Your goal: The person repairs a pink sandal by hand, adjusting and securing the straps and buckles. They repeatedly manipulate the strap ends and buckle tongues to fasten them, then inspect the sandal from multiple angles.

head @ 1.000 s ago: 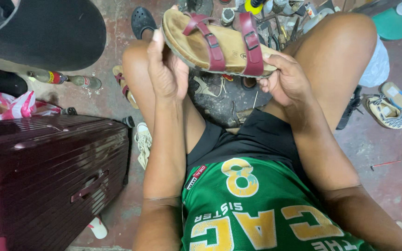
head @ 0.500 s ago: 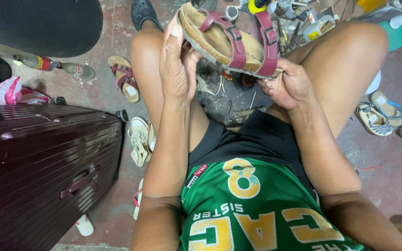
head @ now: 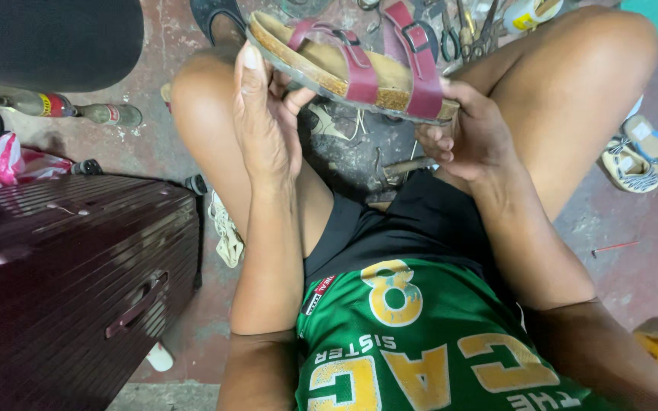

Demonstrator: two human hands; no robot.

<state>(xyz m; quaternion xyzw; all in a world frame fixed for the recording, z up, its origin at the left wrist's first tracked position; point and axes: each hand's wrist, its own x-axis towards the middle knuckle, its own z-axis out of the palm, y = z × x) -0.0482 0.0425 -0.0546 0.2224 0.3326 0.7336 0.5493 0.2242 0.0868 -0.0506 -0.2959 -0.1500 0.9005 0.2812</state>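
Note:
A tan cork-soled sandal (head: 321,65) with two maroon buckle straps is held up between my knees, sole edge toward me. My left hand (head: 264,125) grips its toe end from below, fingers stretched up along the side and thumb under the sole. At the heel end my right hand (head: 470,137) holds the sandal, thumb on the rim by the rear strap and fingers curled beneath.
A dark maroon hard suitcase (head: 70,274) fills the left. Bottles (head: 78,110) lie on the stained concrete floor beyond it. Loose sandals (head: 641,156) sit at the right, a pale one (head: 226,228) by my left leg. Scissors and tools (head: 470,27) lie past the sandal.
The view has tipped and drawn closer, so the sandal sits higher and tilted, toe end up at the left. Both hands keep their hold on it.

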